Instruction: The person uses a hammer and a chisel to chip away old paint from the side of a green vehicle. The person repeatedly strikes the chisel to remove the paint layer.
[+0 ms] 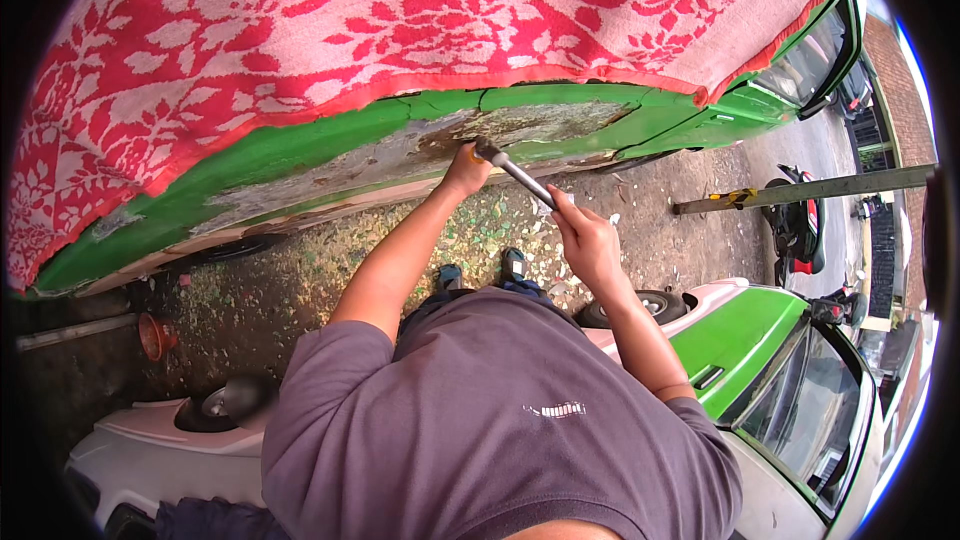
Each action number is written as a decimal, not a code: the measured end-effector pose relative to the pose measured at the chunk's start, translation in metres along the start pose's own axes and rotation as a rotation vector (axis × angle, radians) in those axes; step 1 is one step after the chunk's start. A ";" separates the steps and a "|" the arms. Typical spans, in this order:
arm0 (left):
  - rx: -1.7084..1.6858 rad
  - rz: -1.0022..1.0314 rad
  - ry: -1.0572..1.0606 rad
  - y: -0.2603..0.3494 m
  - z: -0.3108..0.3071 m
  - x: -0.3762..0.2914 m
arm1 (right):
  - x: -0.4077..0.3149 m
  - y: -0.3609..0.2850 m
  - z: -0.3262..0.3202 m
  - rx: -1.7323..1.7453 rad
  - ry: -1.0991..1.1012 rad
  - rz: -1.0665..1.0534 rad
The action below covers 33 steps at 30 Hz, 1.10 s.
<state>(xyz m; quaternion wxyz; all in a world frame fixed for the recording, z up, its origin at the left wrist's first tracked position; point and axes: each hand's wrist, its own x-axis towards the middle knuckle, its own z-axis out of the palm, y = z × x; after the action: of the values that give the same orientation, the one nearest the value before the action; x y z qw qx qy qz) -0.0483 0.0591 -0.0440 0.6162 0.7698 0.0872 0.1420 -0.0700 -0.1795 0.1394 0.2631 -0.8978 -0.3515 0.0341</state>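
Observation:
My right hand grips the handle of a hammer, whose head lies close beside my left hand. Closed around a small tool with a yellow-orange part, my left hand is against the side of a green vehicle. Most of that tool is hidden by the fingers and hammer head, so its kind cannot be told. The vehicle's side panel has a long stripped patch of grey and rusty brown, with green paint around it. A red and pink floral towel-like cloth drapes over the vehicle above.
Paint flakes cover the ground around my feet. Behind me stands a second green and white vehicle. A long post with yellow tape juts in from the right, near a motorcycle. An orange bucket-like container lies at left.

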 end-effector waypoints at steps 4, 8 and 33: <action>-0.025 -0.055 -0.013 0.001 -0.006 -0.002 | 0.003 -0.006 -0.005 0.190 0.007 0.128; -0.001 -0.020 -0.016 -0.011 -0.008 -0.003 | 0.002 -0.013 -0.011 0.395 0.180 -0.059; 0.064 0.008 0.003 -0.014 -0.003 0.006 | -0.004 0.004 -0.003 0.364 0.174 -0.055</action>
<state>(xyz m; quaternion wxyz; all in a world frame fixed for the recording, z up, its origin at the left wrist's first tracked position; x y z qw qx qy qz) -0.0427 0.0670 -0.0560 0.5904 0.7893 0.0897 0.1426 -0.0702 -0.1858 0.1399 0.4513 -0.8250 -0.3400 0.0122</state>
